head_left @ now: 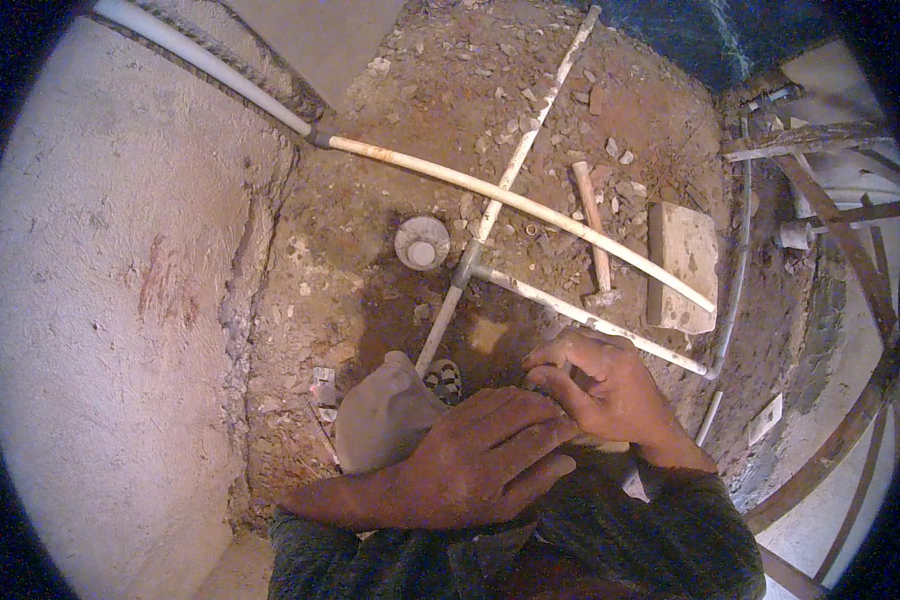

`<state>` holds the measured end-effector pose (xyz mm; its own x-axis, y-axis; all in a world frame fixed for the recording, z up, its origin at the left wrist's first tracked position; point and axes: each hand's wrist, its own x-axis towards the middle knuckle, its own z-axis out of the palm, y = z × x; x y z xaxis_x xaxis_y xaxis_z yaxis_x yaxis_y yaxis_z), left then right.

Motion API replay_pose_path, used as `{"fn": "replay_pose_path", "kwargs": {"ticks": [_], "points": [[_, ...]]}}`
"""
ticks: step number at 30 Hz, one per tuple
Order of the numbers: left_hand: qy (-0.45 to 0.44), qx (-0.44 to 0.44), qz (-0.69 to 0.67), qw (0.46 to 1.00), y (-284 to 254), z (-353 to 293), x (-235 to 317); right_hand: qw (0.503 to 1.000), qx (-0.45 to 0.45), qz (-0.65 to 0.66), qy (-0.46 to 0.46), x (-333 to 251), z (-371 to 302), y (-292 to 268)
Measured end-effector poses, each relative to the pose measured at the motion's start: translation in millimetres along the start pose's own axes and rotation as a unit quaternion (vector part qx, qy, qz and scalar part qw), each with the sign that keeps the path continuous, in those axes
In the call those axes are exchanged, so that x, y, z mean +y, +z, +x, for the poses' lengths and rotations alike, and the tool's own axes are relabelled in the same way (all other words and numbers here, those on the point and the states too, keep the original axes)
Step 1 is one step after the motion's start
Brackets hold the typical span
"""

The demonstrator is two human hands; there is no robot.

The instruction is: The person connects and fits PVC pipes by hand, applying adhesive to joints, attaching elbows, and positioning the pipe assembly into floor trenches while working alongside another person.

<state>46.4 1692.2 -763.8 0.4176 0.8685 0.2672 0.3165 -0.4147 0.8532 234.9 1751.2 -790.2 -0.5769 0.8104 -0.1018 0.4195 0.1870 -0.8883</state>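
Observation:
My two hands meet low in the middle of the view, above a dirt floor. My right hand (605, 385) has its fingers curled and pinched together at the tips; whatever is between them is hidden. My left hand (480, 455) reaches across from the left with its fingers straight and together, the tips touching my right hand's fingers. A grey cloth-covered lump (380, 415) sits just left of my left hand. Just ahead of my hands, a thin white pipe (515, 165) meets a grey tee fitting (467, 262), and a branch pipe (590, 320) passes close by my right hand.
A long curved white pipe (490, 190) crosses the rubble-strewn floor. A wooden-handled hammer (595, 240) lies beside a pale block (682, 265). A round grey cap (422, 243) stands near the tee fitting. A rough plastered wall (100, 300) rises on the left; rusty metal bars (850, 250) stand on the right.

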Motion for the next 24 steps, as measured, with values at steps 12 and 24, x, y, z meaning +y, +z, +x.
{"fn": "replay_pose_path", "kwargs": {"ticks": [12, 24], "points": [[0.002, 0.009, 0.014, 1.000, -3, -3, 1, 1.000, -0.012, -0.011, 0.018, -8, 5, -1], [-0.005, 0.021, 0.007, 1.000, -6, -10, -1, 0.998, -0.007, -0.003, 0.054, -13, 3, 4]]}}
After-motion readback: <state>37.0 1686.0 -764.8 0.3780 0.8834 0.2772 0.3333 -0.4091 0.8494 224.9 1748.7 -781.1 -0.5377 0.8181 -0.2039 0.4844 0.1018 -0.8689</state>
